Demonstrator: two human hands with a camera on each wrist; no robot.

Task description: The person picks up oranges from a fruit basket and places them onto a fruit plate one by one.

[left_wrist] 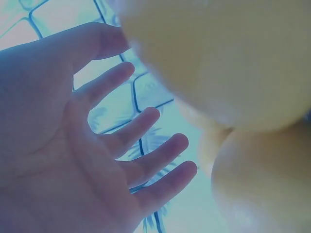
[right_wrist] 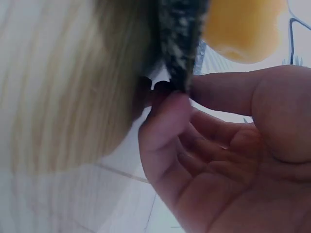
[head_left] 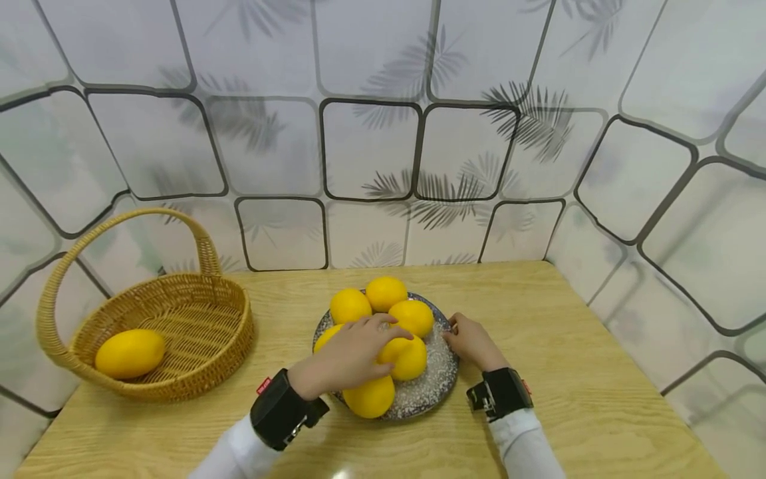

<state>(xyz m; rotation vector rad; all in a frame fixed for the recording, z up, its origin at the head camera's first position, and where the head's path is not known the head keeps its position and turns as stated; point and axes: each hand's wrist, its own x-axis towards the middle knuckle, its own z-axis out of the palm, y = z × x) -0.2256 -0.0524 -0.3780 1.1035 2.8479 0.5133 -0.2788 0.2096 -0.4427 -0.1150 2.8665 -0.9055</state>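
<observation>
reaching over the heap of yellow mangoes (head_left: pixel 383 332), the left hand (head_left: pixel 350 356) lies with fingers spread and relaxed on top, not gripping. the right hand (head_left: pixel 473 342) pinches the rim of the dark speckled plate (head_left: pixel 439 382), seemingly steadying it. a woven wicker basket (head_left: pixel 197 319) holding one mango (head_left: pixel 129 353) sits well left on the wooden table (head_left: pixel 598 372), nothing between.

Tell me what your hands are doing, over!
Left hand open, fingers spread over the mangoes on the speckled plate. Right hand pinches the plate's rim. One mango in the wicker basket. Nothing blocking.
</observation>
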